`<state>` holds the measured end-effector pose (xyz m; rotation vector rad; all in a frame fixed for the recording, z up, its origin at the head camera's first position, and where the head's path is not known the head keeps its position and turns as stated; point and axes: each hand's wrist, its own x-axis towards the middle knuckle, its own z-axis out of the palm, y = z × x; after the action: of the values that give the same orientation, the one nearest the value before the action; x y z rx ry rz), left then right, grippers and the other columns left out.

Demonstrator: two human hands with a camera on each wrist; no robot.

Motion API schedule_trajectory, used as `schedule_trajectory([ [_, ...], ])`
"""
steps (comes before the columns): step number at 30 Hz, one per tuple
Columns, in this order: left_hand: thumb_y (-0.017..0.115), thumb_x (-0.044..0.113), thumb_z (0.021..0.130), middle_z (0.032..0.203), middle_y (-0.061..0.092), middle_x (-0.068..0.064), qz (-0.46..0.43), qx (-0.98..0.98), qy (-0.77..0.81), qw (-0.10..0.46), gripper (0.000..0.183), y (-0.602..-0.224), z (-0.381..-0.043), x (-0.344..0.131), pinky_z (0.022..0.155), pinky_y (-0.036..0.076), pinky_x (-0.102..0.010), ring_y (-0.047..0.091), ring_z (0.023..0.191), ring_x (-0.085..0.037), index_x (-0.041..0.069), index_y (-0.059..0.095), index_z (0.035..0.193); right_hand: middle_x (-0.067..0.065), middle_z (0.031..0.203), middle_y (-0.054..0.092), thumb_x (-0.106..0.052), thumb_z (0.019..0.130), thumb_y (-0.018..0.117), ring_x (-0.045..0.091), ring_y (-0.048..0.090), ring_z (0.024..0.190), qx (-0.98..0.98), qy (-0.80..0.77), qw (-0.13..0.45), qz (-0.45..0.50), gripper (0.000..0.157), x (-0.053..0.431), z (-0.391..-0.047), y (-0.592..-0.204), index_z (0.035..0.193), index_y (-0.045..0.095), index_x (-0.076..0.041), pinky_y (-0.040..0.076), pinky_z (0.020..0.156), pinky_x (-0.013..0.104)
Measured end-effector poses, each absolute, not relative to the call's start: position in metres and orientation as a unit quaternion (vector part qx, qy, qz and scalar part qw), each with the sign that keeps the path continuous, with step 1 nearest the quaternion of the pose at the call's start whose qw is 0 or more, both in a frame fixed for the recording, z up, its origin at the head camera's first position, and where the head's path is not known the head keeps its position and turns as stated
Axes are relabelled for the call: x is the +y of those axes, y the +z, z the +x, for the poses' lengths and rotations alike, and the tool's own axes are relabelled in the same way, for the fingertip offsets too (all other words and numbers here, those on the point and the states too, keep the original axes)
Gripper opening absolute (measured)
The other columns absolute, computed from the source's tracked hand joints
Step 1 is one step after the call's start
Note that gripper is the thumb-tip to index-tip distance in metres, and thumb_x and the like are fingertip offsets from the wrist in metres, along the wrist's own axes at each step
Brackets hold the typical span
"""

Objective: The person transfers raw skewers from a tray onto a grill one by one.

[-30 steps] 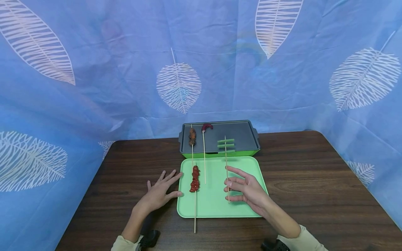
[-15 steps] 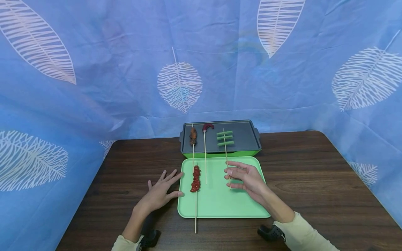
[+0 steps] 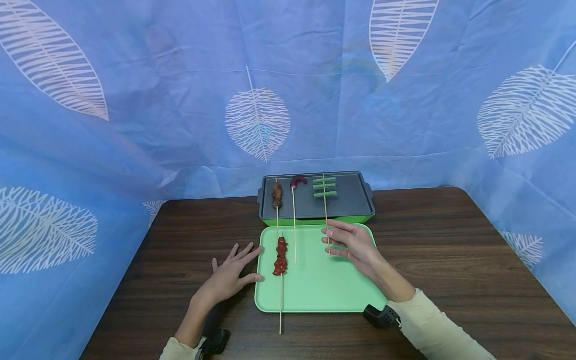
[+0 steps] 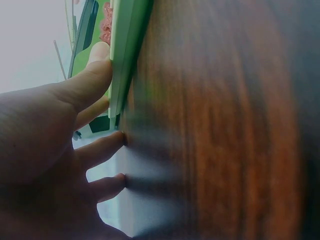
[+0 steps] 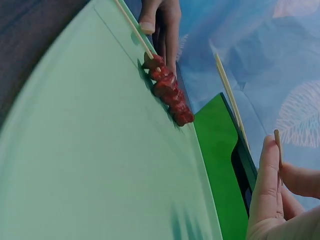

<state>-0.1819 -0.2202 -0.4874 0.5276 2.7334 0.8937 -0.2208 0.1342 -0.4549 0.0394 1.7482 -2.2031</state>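
My right hand [image 3: 355,245] pinches the stick of a skewer with several green vegetable pieces [image 3: 325,187], between thumb and fingers. Those pieces are over the dark griddle plate [image 3: 353,200]; whether they touch it I cannot tell. In the right wrist view the stick's end [image 5: 278,142] pokes out by the fingertips. My left hand [image 3: 227,280] is spread at the left side of the light green tray [image 3: 333,295], its thumb [image 4: 95,70] at the tray's rim and other fingertips on the table. A skewer of red meat chunks [image 3: 280,256] lies on the tray, its stick reaching past the front rim.
A brown meat skewer [image 3: 277,195] and one with a dark red curled piece [image 3: 297,181] lie on the griddle, their sticks extending over the tray. The griddle's green base [image 5: 215,150] stands right behind the tray. A blue leaf-print cloth [image 3: 306,125] hangs behind the wooden table [image 3: 450,250].
My right hand has moved forward with the green vegetable skewer, bringing its pieces from the griddle's front edge to farther back over the plate. The left hand has stayed in place.
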Motion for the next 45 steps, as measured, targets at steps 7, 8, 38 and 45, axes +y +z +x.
schedule_trajectory([
  [7, 0.067, 0.048, 0.097, 0.168, 0.026, -0.012, 0.175, 0.931, 0.300, 0.109, 0.074, -0.487, -0.182, -0.220, 0.097, -0.005, -0.090, 0.006, 0.154, -0.047, 0.024, 0.039, 0.161, 0.022, 0.138, 0.062, -0.008, 0.104, 0.062, 0.014, 0.074, 0.099, 0.605, -0.779, 0.163, 0.027, 0.053, 0.134, -0.233, -0.458, 0.153, 0.044, 0.004, 0.059, 0.088, 0.037],
  [8, 0.067, 0.048, 0.097, 0.168, 0.026, -0.012, 0.176, 0.931, 0.300, 0.109, 0.074, -0.487, -0.182, -0.221, 0.097, -0.005, -0.090, 0.006, 0.154, -0.047, 0.024, 0.039, 0.161, 0.021, 0.137, 0.063, -0.008, 0.104, 0.062, 0.014, 0.074, 0.099, 0.604, -0.780, 0.164, 0.029, 0.053, 0.134, -0.234, -0.458, 0.152, 0.045, 0.004, 0.059, 0.087, 0.037],
  [38, 0.066, 0.050, 0.096, 0.168, 0.026, -0.010, 0.173, 0.932, 0.300, 0.111, 0.075, -0.489, -0.183, -0.221, 0.098, -0.006, -0.089, 0.006, 0.155, -0.046, 0.026, 0.038, 0.161, 0.017, 0.130, 0.067, -0.022, 0.108, 0.058, 0.020, 0.072, 0.108, 0.610, -0.775, 0.160, 0.043, 0.051, 0.145, -0.238, -0.466, 0.149, 0.047, 0.007, 0.058, 0.091, 0.037],
  [45, 0.066, 0.050, 0.096, 0.168, 0.026, -0.010, 0.170, 0.934, 0.293, 0.111, 0.074, -0.489, -0.184, -0.221, 0.098, -0.005, -0.089, 0.006, 0.155, -0.045, 0.027, 0.039, 0.161, 0.015, 0.125, 0.065, -0.028, 0.111, 0.050, 0.019, 0.071, 0.103, 0.606, -0.776, 0.169, 0.036, 0.051, 0.147, -0.214, -0.470, 0.149, 0.046, 0.006, 0.058, 0.091, 0.040],
])
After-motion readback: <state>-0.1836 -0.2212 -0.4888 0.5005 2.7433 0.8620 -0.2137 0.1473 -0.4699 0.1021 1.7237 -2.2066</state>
